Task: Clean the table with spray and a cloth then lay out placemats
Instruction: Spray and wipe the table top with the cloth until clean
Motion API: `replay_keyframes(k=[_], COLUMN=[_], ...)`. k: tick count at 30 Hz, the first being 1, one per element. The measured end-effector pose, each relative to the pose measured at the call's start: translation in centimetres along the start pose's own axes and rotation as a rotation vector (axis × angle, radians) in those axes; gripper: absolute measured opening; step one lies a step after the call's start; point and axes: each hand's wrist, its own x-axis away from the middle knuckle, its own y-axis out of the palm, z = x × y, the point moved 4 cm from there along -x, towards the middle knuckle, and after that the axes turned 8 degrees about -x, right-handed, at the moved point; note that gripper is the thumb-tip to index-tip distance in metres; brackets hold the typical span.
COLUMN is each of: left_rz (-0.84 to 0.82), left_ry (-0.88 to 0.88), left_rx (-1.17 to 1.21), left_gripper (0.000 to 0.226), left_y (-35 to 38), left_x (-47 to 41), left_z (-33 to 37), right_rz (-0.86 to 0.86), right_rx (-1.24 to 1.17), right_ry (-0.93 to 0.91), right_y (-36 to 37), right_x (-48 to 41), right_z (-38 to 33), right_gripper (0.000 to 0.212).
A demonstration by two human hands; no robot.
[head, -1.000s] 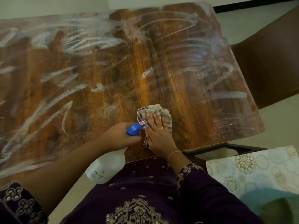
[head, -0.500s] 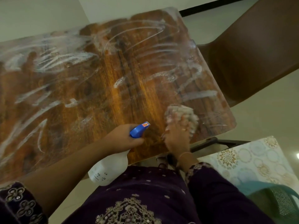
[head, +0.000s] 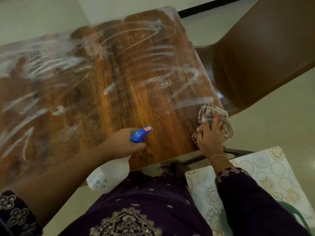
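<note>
The wooden table [head: 105,103] is streaked with white foam smears across most of its top. My left hand [head: 124,142] grips a spray bottle [head: 110,176] with a white body and blue trigger head, held over the table's near edge. My right hand [head: 210,138] presses flat on a checked cloth [head: 211,114] at the table's near right corner, fingers spread over it. A patterned placemat [head: 265,169] with round floral motifs lies low to the right, beside my right forearm.
A brown chair [head: 259,55] stands just beyond the table's right edge. A black frame bar [head: 235,150] runs under the near right corner. A green chair frame [head: 293,212] shows at the lower right, under the placemat. Pale floor surrounds the table.
My right hand has slid the cloth rightward along the near edge, from the table's near middle to its right corner. My left hand still holds the bottle in much the same place.
</note>
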Motion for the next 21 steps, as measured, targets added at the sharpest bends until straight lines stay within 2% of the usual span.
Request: replay_keyframes(k=[2,3,5,8,10,12,16,19,21], left_rz=[0.007,0.007,-0.004,-0.007,0.004,0.016,0.015,0.019,0.011], left_ry=[-0.008,-0.006,0.001,0.018,0.026,0.031,0.031,0.021,0.022], left_rx=[0.007,0.006,0.006,0.010,0.017,0.017,0.005,0.005,0.014], left_gripper=[0.017,0.017,0.018,0.017,0.015,0.016,0.014,0.011,0.011], left_y=[0.4,0.6,1.0,1.5,1.4,1.3,1.4,1.5,1.8], left_x=[-0.1,-0.2,-0.4,-0.7,-1.0,-1.3,-1.3,-1.2,-1.1], left_z=[0.2,0.4,0.8,1.5,1.8,2.2,2.7,2.7,2.8], right_rz=[0.041,0.044,0.011,-0.133,-0.165,-0.143,-0.057,-0.007,0.009], right_rx=[-0.009,-0.011,0.010,0.031,0.047,0.128,0.099,0.088,0.077], right_ry=[0.138,0.144,-0.011,-0.367,-0.455,-0.401,-0.083,0.056,0.060], right_y=[0.4,0.8,2.2,3.5,3.2,2.2,-0.8,-1.3,-0.7], right_x=[-0.2,0.1,1.2,4.0,4.4,3.5,-0.5,-1.7,-1.2], right_z=[-1.3,-2.4,-5.0,-6.7,-5.1,-2.2,2.8,2.1,0.2], right_gripper=[0.048,0.050,0.053,0.054,0.054,0.055,0.044,0.045,0.051])
